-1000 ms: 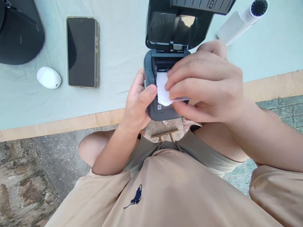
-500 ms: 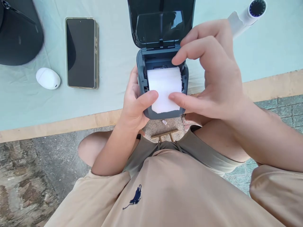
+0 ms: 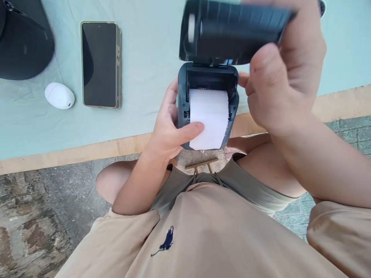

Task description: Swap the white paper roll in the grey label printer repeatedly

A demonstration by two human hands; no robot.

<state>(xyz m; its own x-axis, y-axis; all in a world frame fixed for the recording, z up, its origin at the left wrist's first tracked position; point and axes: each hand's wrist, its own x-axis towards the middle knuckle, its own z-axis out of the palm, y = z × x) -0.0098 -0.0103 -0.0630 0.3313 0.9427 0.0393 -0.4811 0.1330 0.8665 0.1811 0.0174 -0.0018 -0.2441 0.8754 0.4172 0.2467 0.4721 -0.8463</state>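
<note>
A small dark grey label printer [image 3: 182, 96] sits at the table's front edge with a white paper roll [image 3: 210, 116] lying in its open bay. My left hand [image 3: 171, 131] grips the printer's left side, and its thumb presses the paper's loose end against the front lip. My right hand [image 3: 285, 73] holds the printer's black hinged lid [image 3: 232, 33], which is tilted forward above the bay and blurred by motion. The fingers wrap over the lid's right end.
A black phone [image 3: 100, 63] lies face up on the pale green tablecloth [image 3: 145, 77], with a white oval case [image 3: 59, 95] to its left and a black cap [image 3: 23, 38] at the far left. Stone paving lies below the table edge.
My right hand left the paper and rose to the lid, swinging it forward over the bay. The paper lies flat in the bay now, held by my left thumb.
</note>
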